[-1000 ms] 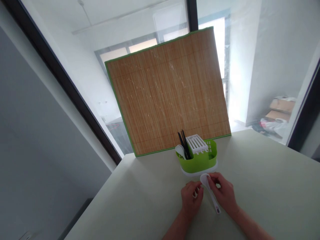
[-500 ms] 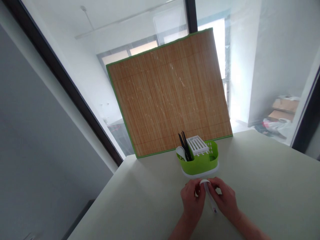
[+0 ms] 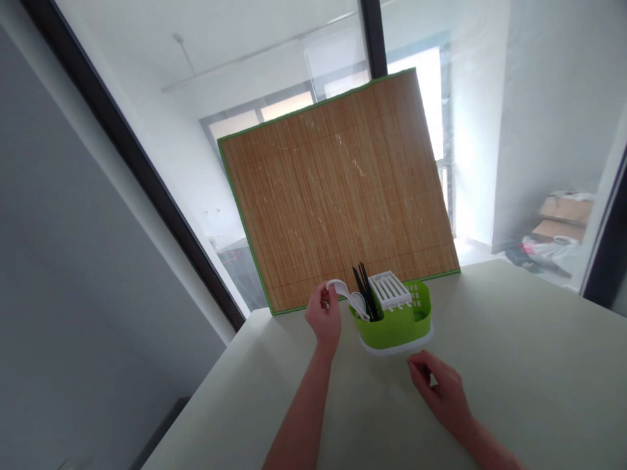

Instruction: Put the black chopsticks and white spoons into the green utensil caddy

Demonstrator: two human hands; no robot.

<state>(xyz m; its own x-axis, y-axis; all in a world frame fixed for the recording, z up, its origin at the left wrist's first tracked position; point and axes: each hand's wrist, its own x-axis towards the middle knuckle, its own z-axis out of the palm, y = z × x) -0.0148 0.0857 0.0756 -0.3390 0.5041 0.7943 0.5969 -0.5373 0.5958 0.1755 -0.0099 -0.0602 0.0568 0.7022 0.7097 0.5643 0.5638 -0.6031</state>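
My left hand (image 3: 325, 316) pinches a white spoon (image 3: 345, 291) by its bowl end, left of the green caddy (image 3: 398, 331). The spoon slants down to the right, its handle end over the caddy's left compartment. Another white spoon (image 3: 359, 303) and several black chopsticks (image 3: 365, 290) stand in that part. A white slotted rack (image 3: 389, 289) with small hooks sits across the caddy's middle. In front of the caddy, at its right, my right hand (image 3: 441, 390) is closed just over the table, thumb and fingertips together with nothing visible between them.
The caddy's white base rests on a pale table (image 3: 519, 352). Behind it a bamboo mat (image 3: 337, 189) with green edging leans against a glass wall. Beyond the glass lie cardboard boxes (image 3: 563, 215) and plastic bags.
My left hand has carried the spoon up and left, from in front of the caddy to its left side. My right hand has let go of the spoon and stays near its former place.
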